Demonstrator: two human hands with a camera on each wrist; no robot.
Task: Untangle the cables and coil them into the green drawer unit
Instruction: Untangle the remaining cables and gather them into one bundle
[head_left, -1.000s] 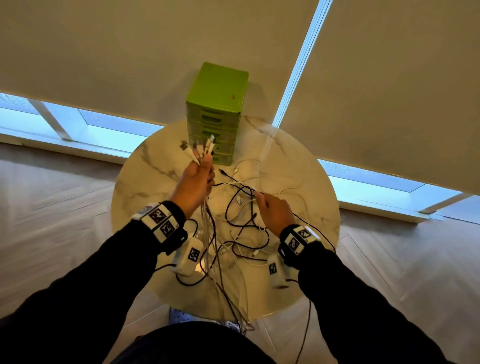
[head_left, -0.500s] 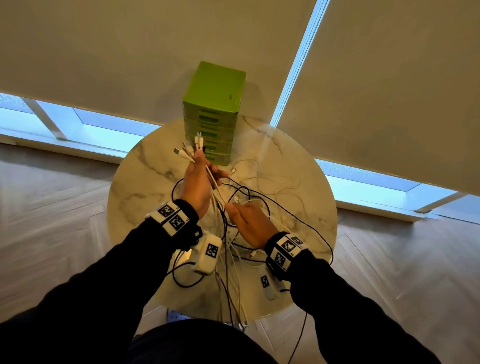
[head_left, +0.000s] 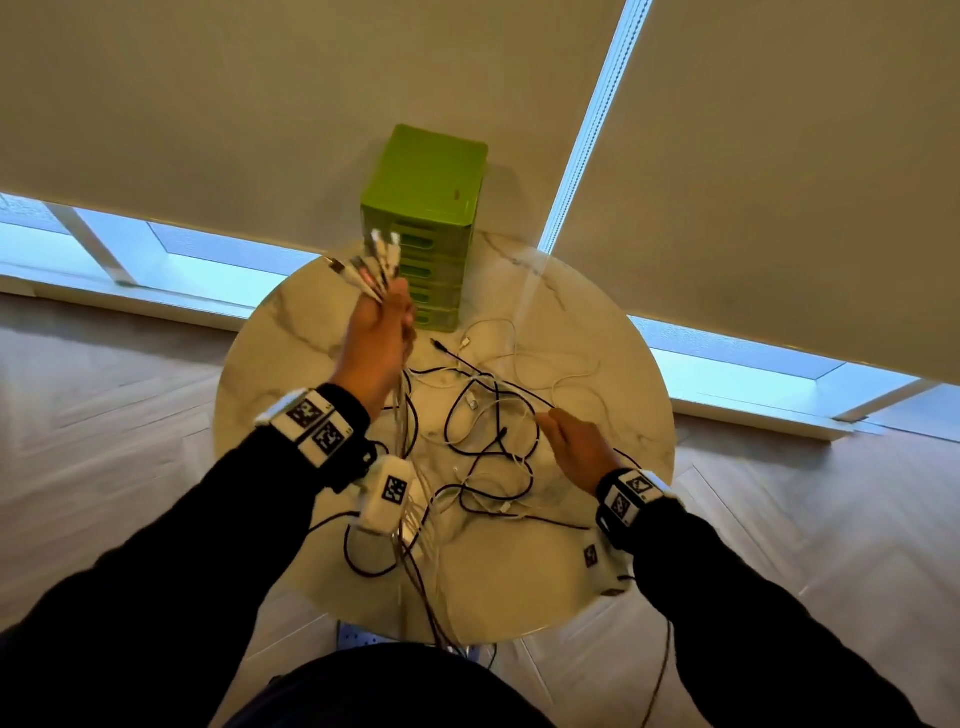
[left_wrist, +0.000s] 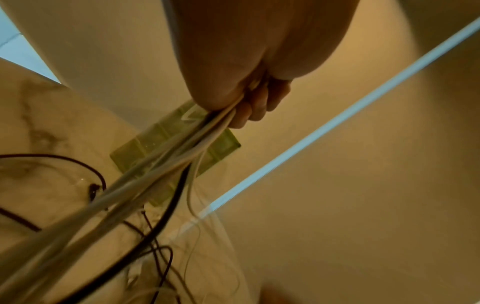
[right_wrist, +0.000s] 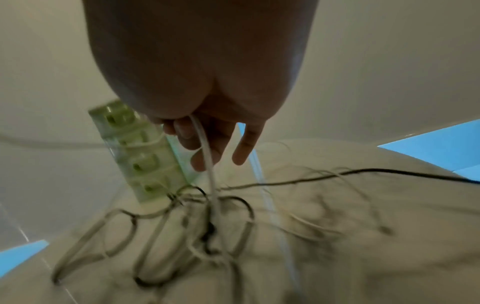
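Behind the tangled cables (head_left: 483, 447), green drawer unit (head_left: 423, 208) meets blinds (head_left: 779, 156).

Since half a second ago the right hand (head_left: 574, 447) has swung out to the right, away from the left hand (head_left: 376, 343), and now hangs over the right part of the tangled cables (head_left: 483, 441) with a white cable (right_wrist: 207, 156) running across its loosely curled fingers. The left hand, gripping the bundle of cable ends (head_left: 371, 262), has tilted it a little farther toward the green drawer unit (head_left: 423, 208).
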